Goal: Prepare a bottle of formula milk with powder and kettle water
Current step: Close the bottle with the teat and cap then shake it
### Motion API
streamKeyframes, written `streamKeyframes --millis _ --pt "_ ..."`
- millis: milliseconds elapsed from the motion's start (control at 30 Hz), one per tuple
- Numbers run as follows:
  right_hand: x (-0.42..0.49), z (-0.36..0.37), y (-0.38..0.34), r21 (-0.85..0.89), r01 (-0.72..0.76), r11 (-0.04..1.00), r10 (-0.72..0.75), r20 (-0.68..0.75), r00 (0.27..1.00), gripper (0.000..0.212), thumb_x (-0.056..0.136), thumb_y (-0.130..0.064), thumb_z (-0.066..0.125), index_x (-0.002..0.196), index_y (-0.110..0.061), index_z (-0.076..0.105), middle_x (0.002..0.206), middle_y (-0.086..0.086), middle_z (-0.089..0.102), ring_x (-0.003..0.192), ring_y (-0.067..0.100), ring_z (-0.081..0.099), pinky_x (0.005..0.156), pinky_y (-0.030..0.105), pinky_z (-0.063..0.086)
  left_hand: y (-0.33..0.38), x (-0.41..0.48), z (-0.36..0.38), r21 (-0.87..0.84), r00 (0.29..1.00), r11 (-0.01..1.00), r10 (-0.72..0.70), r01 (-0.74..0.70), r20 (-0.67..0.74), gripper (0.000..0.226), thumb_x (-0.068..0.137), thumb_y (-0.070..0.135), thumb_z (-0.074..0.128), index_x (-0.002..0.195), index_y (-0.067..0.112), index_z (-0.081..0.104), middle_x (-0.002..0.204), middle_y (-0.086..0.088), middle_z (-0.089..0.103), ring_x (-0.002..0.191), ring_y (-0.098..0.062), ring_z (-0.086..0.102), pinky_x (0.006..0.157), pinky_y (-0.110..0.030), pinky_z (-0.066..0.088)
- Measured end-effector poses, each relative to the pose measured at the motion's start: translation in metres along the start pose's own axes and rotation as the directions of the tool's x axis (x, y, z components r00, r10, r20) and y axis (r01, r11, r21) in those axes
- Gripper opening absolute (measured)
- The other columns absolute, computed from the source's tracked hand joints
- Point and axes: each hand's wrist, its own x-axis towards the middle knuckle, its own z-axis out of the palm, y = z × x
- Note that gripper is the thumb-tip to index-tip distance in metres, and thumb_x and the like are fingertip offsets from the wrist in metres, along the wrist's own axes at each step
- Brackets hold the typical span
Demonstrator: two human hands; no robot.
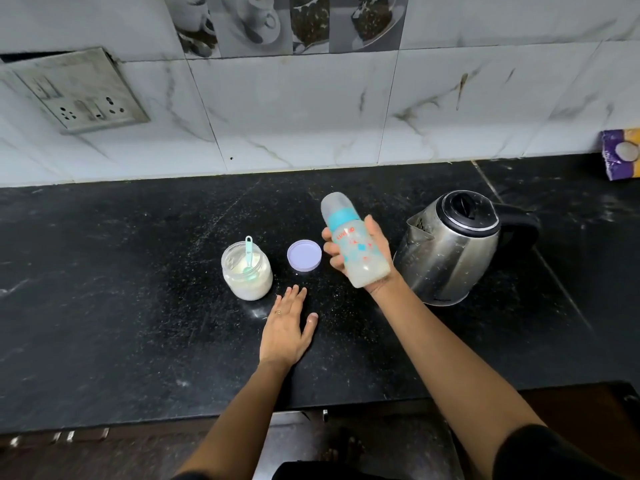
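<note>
Above speckled black counter (138, 271), right hand (381, 252) gripping cylindrical plastic bottle (356, 251)

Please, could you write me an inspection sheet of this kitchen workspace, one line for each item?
Surface: black stone countertop, pale specks.
Job's things: open powder jar with teal scoop inside; lilac lid beside it; capped baby bottle, milky liquid inside; steel kettle, lid closed.
Clutter: purple-orange packet at far right.
Hands: left hand flat on countertop; right hand holds bottle tilted.
Cables: nothing seen.
Surroundings: marbled wall tiles; socket panel upper left.
</note>
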Motion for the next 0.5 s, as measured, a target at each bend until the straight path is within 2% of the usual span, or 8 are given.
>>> streamKeyframes --millis 67,100,167,233,300,333,400,500 --pt "0.004 0.007 0.001 0.108 0.051 0.993 -0.054 0.026 0.998 0.066 0.058 -0.029 0.086 0.110 -0.004 0.054 0.088 0.013 0.053 0.067 0.021 0.058 0.057 0.029 0.054 0.000 0.000 -0.001 -0.005 1.000 1.000 0.001 -0.001 0.002 0.069 0.090 0.053 0.021 0.146 0.015 0.034 0.154 -0.003 0.031 0.145 -0.010 0.015 0.116 -0.019 -0.004" --pt "0.007 0.008 0.002 0.165 0.084 0.983 -0.084 -0.004 0.996 0.062 0.059 -0.026 0.085 0.110 -0.006 0.058 0.091 0.012 0.050 0.070 0.021 0.059 0.062 0.032 0.056 -0.001 0.000 -0.001 -0.007 1.000 1.000 0.002 -0.002 0.006 0.069 0.090 0.053 0.020 0.146 0.015 0.033 0.154 -0.003 0.030 0.145 -0.010 0.014 0.116 -0.019 -0.004" --pt "0.008 0.005 0.004 0.249 0.078 0.965 -0.075 -0.020 0.997 0.066 0.062 -0.023 0.085 0.118 -0.005 0.055 0.107 0.017 0.051 0.075 0.027 0.066 0.066 0.042 0.059 -0.001 0.000 -0.001 -0.005 1.000 1.000 0.007 -0.007 0.010 0.069 0.091 0.053 0.020 0.147 0.014 0.033 0.154 -0.004 0.029 0.145 -0.011 0.014 0.115 -0.019 -0.005" --pt "0.004 -0.001 0.006 0.210 -0.040 0.977 0.010 0.140 0.990 0.065 0.077 -0.026 0.074 0.130 -0.003 0.044 0.123 0.024 0.052 0.074 0.032 0.065 0.061 0.041 0.058 -0.001 0.000 -0.001 -0.003 1.000 1.000 0.009 -0.009 0.008 0.063 0.094 0.049 0.027 0.147 0.014 0.032 0.155 -0.004 0.029 0.145 -0.011 0.014 0.115 -0.018 -0.007" --pt "-0.002 -0.007 0.007 0.083 -0.084 0.993 0.057 0.285 0.957 0.057 0.087 -0.027 0.062 0.133 0.000 0.038 0.122 0.025 0.052 0.070 0.033 0.061 0.058 0.039 0.055 -0.002 0.000 0.000 -0.010 1.000 1.000 0.012 -0.012 0.001 0.057 0.098 0.041 0.036 0.147 0.013 0.032 0.155 -0.005 0.028 0.145 -0.012 0.014 0.115 -0.018 -0.007" --pt "-0.005 -0.007 0.006 0.049 -0.061 0.997 0.044 0.303 0.952 0.055 0.088 -0.026 0.060 0.131 0.001 0.038 0.118 0.024 0.053 0.070 0.032 0.061 0.058 0.039 0.055 -0.002 0.001 0.000 -0.012 1.000 1.000 0.016 -0.016 -0.005 0.055 0.098 0.039 0.039 0.147 0.013 0.032 0.155 -0.005 0.028 0.146 -0.012 0.014 0.115 -0.018 -0.008" --pt "-0.004 -0.003 0.006 0.085 -0.009 0.996 -0.010 0.226 0.974 0.056 0.082 -0.025 0.067 0.124 0.002 0.042 0.109 0.021 0.058 0.069 0.029 0.062 0.058 0.036 0.056 -0.003 0.001 0.002 -0.007 1.000 1.000 0.023 -0.023 -0.009 0.055 0.099 0.038 0.040 0.147 0.013 0.031 0.156 -0.005 0.026 0.146 -0.012 0.013 0.115 -0.019 -0.008" --pt "0.002 -0.009 0.009 0.238 0.119 0.964 -0.114 -0.034 0.993 0.064 0.064 -0.019 0.084 0.113 0.001 0.049 0.094 0.017 0.063 0.067 0.025 0.066 0.059 0.032 0.057 -0.003 0.002 0.003 0.001 1.000 1.000 0.027 -0.027 -0.012 0.055 0.099 0.038 0.038 0.147 0.012 0.030 0.156 -0.006 0.026 0.146 -0.013 0.012 0.116 -0.020 -0.006"
